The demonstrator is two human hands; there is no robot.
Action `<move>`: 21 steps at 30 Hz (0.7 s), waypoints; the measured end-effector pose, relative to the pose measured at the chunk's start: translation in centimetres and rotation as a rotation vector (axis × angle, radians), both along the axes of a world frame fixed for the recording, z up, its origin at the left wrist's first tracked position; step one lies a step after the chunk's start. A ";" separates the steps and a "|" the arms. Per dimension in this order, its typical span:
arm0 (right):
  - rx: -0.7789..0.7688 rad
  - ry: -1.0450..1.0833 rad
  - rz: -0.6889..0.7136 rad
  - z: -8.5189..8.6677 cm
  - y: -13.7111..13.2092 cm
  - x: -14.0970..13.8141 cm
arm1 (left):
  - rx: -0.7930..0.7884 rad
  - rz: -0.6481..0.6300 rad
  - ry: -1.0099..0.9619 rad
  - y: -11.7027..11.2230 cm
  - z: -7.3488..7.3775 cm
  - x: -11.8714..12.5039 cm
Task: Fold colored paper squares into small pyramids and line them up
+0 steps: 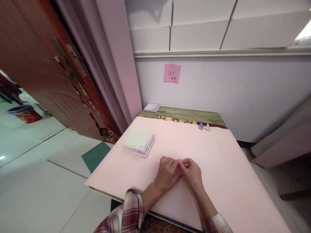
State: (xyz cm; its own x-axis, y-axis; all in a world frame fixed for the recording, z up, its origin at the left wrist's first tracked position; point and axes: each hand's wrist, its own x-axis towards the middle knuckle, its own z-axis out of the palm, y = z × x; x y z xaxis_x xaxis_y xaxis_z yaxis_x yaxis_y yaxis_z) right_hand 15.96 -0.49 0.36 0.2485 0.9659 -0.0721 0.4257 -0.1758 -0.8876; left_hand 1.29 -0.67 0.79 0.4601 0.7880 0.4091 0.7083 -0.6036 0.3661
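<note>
A small piece of folded pink paper (178,169) lies between my two hands over the pink table covering. My left hand (167,173) is curled over the paper's left side, fingers bent onto it. At its upper right edge, my right hand (193,171) pinches the paper between thumb and fingers. My hands hide much of the paper, so its full shape cannot be made out. Left of my hands sits a stack of coloured square paper (138,137), pale green on top. Two small folded paper pieces, one purple (201,126) and one green (208,127), stand near the table's far edge.
The pink-covered table (218,181) reaches almost to the wall. A small packet (152,107) lies at its far left corner. A pink note (172,73) is stuck on the wall. On the floor at left lies a green sheet (96,156), near a brown door (58,84).
</note>
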 end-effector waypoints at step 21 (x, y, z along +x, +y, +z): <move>-0.060 0.417 0.171 1.2 0.9 4.2 | -0.907 0.323 -1.244 3.4 0.0 2.6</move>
State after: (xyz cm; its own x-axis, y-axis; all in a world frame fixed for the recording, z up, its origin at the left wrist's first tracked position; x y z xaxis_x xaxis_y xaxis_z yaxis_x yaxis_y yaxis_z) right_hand 20.12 0.40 1.53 0.0234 0.9816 -0.1895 0.0612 -0.1906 -0.9798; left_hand 3.88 2.76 0.78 -0.0210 0.9662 -0.2569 -0.2507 0.2437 0.9369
